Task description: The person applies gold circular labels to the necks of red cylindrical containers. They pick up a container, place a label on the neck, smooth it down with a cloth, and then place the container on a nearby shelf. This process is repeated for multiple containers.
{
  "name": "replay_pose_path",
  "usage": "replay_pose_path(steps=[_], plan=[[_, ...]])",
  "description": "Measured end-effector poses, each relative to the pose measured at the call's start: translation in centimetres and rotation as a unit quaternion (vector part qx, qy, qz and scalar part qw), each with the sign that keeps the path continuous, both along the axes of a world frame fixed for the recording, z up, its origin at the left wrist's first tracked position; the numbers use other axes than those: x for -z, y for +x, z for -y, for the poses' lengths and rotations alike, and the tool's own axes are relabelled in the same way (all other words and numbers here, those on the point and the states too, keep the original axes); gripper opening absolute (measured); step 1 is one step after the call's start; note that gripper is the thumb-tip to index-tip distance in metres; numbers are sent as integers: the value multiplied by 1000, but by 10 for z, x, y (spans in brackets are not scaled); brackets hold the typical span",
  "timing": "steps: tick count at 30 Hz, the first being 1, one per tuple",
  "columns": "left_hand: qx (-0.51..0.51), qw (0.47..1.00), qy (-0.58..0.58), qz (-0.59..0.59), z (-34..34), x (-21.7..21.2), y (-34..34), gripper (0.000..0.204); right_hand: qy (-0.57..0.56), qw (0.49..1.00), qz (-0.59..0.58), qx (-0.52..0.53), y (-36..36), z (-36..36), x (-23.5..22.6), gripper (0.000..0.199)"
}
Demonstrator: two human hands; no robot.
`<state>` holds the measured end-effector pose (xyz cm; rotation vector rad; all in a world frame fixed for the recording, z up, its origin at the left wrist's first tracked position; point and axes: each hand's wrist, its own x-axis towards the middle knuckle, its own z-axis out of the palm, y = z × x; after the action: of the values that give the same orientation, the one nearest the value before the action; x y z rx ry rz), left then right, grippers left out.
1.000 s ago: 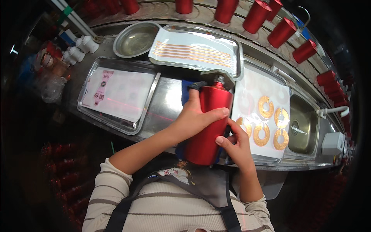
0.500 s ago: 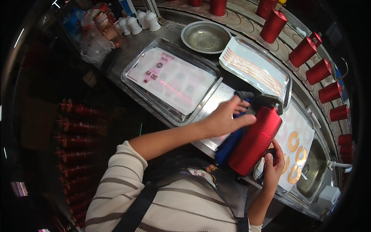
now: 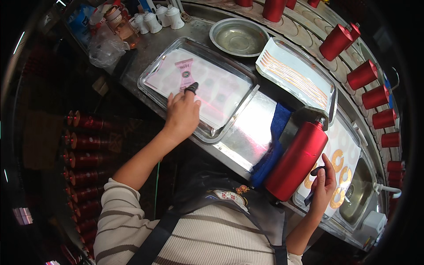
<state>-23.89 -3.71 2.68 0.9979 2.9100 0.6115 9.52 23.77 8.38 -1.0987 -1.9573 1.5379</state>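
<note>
- Bright overhead light, with glare on the steel counter (image 3: 247, 132) and metal tray (image 3: 152, 73)
- Dark vignette rings the fisheye view; edges bend, left side murky

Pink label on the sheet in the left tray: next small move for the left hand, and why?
Probably peel the pink label up with the fingertip. The left hand lies on the sheet in the steel tray, its black-capped forefinger right at the label's lower edge, while the right hand steadies the red cylinder.

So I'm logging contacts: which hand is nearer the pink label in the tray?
Left. The left hand has its fingertip at the pink label; the right hand is far off, steadying the red bottle.
</note>
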Motion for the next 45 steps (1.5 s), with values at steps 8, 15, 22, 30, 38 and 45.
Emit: replay_pose_path(steps=[8, 15, 22, 30, 38, 45], plan=[[124, 988, 63, -71, -85, 32, -11, 32, -8, 1000, 5, 7, -1, 4, 0, 44], [144, 985, 93, -10, -94, 14, -111, 29, -21, 999, 16, 47, 17, -4, 4, 48], [201, 967, 23, 155, -106, 16, -120, 36, -38, 998, 3, 41, 11, 0, 2, 49], [207, 927, 130, 286, -120, 21, -136, 16, -14, 998, 21, 52, 8, 7, -11, 45], [173, 954, 242, 11, -76, -26, -61, 16, 228, 955, 84, -170, 24, 38, -16, 108], [257, 917, 296, 80, -55, -97, 39, 32, 301, 936, 90, -156, 21, 53, 2, 109]])
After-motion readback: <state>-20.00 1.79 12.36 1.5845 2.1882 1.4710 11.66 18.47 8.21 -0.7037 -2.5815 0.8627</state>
